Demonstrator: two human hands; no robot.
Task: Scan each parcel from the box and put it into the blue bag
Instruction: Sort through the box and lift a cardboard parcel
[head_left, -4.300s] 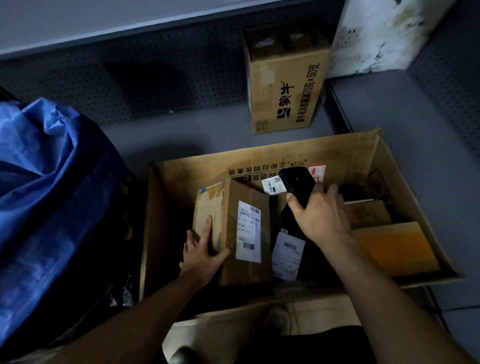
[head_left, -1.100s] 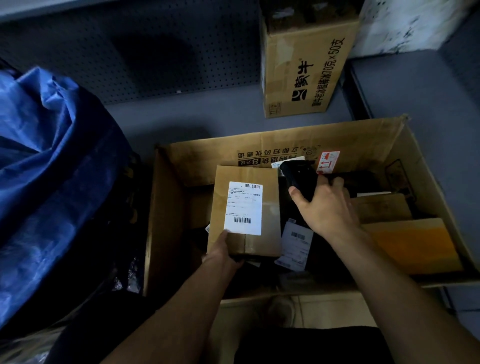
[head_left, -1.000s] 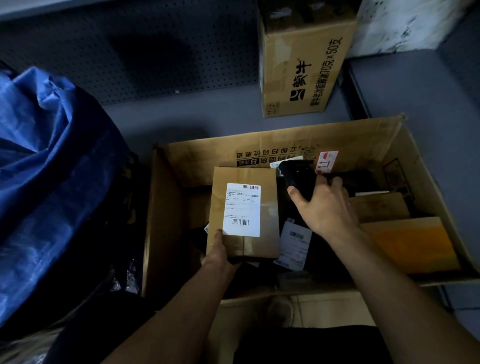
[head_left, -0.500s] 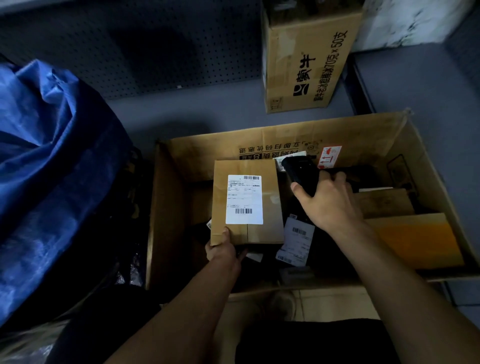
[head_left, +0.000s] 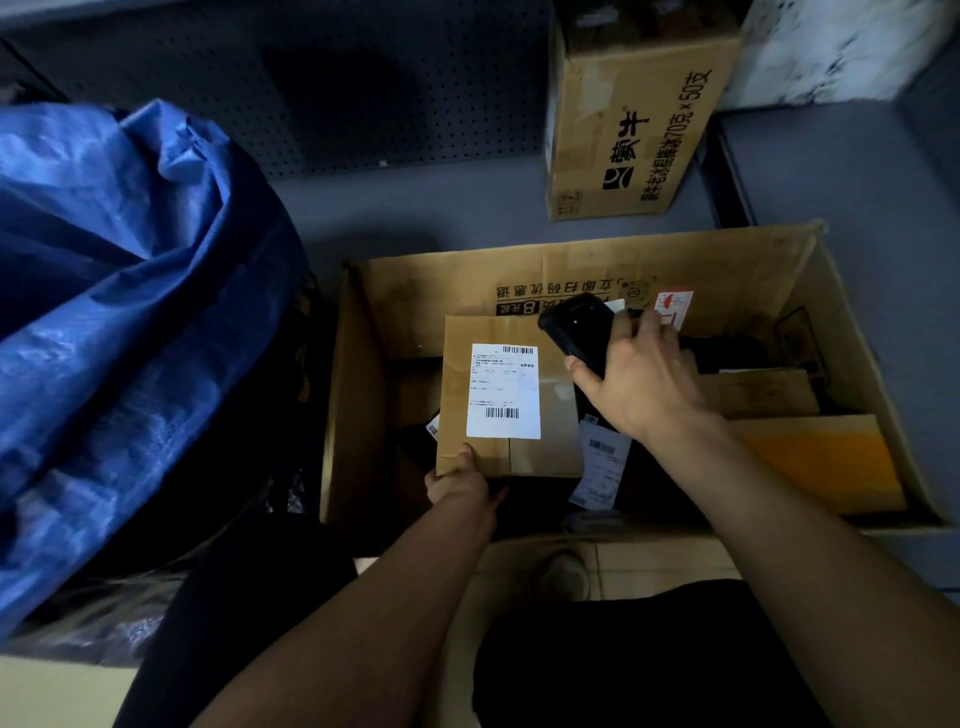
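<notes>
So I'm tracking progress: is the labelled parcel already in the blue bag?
No, the left hand holds the parcel over the open box, apart from the blue bag.

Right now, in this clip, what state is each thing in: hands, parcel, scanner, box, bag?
Left hand: grips the parcel's near lower corner.
Brown parcel: held up over the box, label facing up.
Right hand: grips the scanner.
Black scanner: held beside the parcel's far right corner.
Large box: open, parcels still inside.
Blue bag: left of the box, crumpled; its opening isn't visible.
Tall carton: upright behind the box.
</notes>
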